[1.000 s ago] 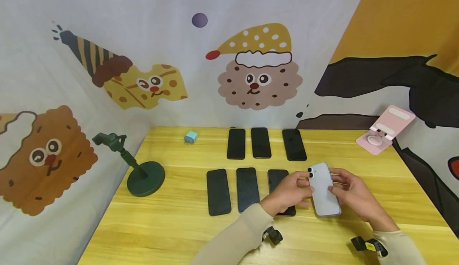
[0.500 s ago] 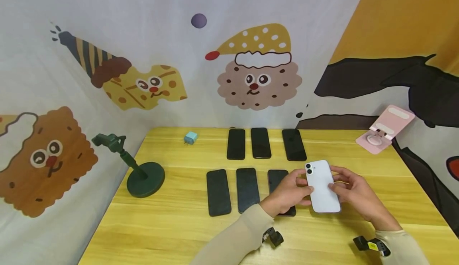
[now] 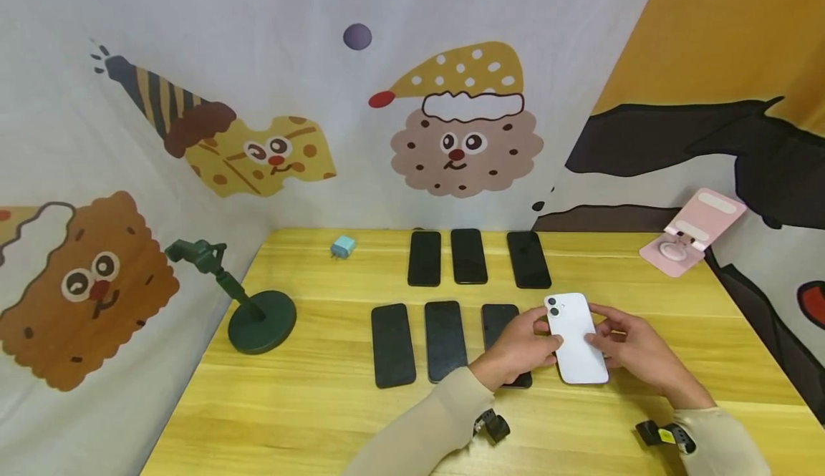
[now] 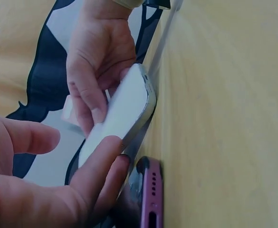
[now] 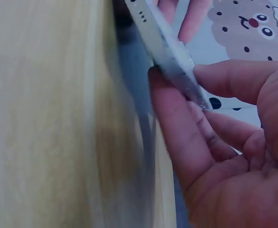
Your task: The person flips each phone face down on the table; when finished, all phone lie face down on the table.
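A white smartphone, its back with two camera lenses facing up, is held tilted close over the table in the head view. My right hand grips its right edge, thumb on the back and fingers underneath. On the left edge is my left hand, its thumb over the rim in the head view and fingers at the side in the left wrist view. That hand partly covers a dark-screened smartphone lying on the table; a purplish phone edge shows beside the left fingers in the left wrist view.
Several more dark phones lie in two rows, such as a near-row phone and a back-row phone. A green stand is at left, a blue charger plug at back, a pink folding phone stand at back right.
Both hands have shifted the white phone slightly left, and its tilt has changed so its back looks brighter. The other phones have stayed put.
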Motion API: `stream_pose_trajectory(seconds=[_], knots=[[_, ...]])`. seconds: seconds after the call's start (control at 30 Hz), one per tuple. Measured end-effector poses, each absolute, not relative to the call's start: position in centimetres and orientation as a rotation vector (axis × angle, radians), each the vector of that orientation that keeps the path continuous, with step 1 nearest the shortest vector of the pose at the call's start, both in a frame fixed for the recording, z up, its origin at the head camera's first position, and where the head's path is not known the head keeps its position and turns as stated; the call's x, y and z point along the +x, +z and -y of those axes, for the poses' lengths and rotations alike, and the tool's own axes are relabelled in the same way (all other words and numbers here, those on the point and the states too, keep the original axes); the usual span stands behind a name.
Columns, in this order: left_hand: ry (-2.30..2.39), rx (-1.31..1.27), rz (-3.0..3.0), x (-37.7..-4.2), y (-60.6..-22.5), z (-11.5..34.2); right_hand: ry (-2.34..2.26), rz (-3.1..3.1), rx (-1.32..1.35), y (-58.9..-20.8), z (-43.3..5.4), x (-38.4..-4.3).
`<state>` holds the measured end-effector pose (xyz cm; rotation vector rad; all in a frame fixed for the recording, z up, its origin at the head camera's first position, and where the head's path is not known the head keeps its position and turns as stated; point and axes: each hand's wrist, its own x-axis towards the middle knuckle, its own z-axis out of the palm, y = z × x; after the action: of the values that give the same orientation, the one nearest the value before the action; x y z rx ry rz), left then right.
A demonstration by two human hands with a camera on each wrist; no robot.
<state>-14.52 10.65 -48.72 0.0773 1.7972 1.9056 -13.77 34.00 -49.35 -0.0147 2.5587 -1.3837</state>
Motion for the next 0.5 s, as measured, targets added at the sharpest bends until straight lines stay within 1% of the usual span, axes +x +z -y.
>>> stream_pose_trajectory(seconds=[0.2, 0.5], knots=[[1.815, 0.116, -1.913, -14.63, -48.52, -10.45, -1.218, -2.625, -0.027, -49.82, -34.09, -14.08], [1.768, 0.094, -1.93, -14.71, -48.43, -10.24, -1.131, -2.644, -0.031, -49.76, -33.7, -14.34]])
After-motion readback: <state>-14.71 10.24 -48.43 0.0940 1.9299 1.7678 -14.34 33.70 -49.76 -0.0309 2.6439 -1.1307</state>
